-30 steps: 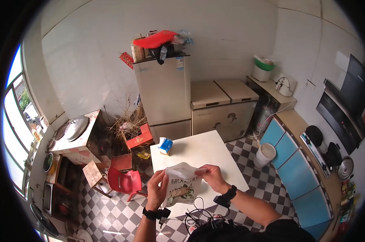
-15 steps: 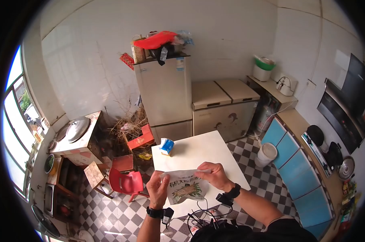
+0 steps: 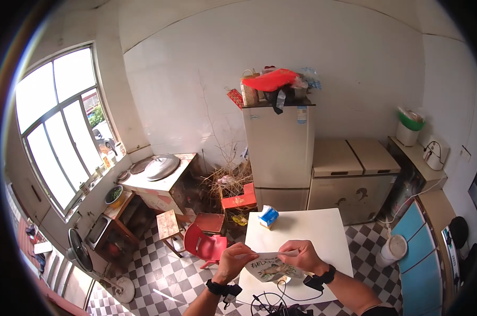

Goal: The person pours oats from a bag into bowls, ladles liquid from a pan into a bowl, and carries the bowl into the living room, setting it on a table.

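Observation:
A pale printed bag (image 3: 273,267) with dark characters and a plant picture hangs between my hands above the near part of the white table (image 3: 323,231). My left hand (image 3: 236,262) pinches its upper left corner, fingers closed. At its upper right edge, my right hand (image 3: 303,256) grips it between thumb and fingers. The bag's top edge is drawn out nearly straight. Beyond it, a blue and white carton (image 3: 268,216) sits at the table's far left corner. Black devices are strapped on both wrists.
Black cables (image 3: 273,304) lie at the near table edge. Left of the table are a red chair (image 3: 204,245) and a wooden stool (image 3: 168,225). Behind stand a fridge (image 3: 279,150) and a chest freezer (image 3: 349,197). A white bucket (image 3: 393,251) is on the floor at right.
The view has swung left and up, showing more of the window. The bag's mouth, open a second ago, is now pulled flatter between my hands, and its lower part is tilted away.

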Motion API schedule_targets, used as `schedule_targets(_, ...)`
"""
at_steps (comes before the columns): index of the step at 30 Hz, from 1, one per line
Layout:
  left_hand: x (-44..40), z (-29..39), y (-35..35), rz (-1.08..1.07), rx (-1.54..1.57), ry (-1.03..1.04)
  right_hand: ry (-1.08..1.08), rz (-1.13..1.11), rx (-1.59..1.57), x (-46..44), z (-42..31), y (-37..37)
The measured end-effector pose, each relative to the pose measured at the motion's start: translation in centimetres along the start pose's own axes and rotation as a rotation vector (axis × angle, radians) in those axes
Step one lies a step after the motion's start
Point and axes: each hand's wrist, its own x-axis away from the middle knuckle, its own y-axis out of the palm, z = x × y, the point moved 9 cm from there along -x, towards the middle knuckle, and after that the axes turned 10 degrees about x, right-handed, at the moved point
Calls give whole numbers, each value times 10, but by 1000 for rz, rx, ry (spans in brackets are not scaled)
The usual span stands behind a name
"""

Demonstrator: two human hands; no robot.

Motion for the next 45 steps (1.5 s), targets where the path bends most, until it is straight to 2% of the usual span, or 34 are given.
schedule_targets(2,1,20,-4,44,-251,148,-24,-30,11,-8,5,5)
schedule_targets(4,4,34,-4,50,-343,204,51,-42,42,-15,11,10)
schedule_targets(6,15,49,7,-17,-640,389,-49,-95,54,-25,-1,19)
schedule_targets(10,26,41,-8,128,-757,340,-144,-142,137,-35,-10,42)
schedule_targets(12,36,45,-14,164,-815,345,-84,-192,-110,-35,-10,57)
schedule_targets(14,46,50,-13,142,-868,352,-155,-227,-71,-34,-10,69)
schedule_targets(18,61,55,-22,206,-925,292,-233,-130,132,-32,-11,83)
schedule_targets(20,70,68,-17,222,-919,356,-280,-82,222,-31,-22,92)
schedule_targets(22,75,64,-14,164,-889,313,-392,-52,339,-26,-34,104)
schedule_targets(27,92,50,-30,203,-879,272,-284,-103,243,-31,-26,112)
schedule_targets(32,107,39,-48,251,-924,205,-306,-168,198,-25,-19,123)
schedule_targets(36,111,37,-50,287,-988,184,-380,-68,257,-22,-34,130)
schedule_targets(39,117,42,-56,386,-936,217,-445,25,333,-21,-39,128)
schedule_targets(42,126,30,-78,475,-912,152,-445,61,342,-24,-39,124)
schedule_targets(44,128,29,-79,374,-898,190,-420,61,336,-25,-38,121)
schedule_targets(45,130,31,-79,372,-892,190,-368,-40,304,-27,-43,125)
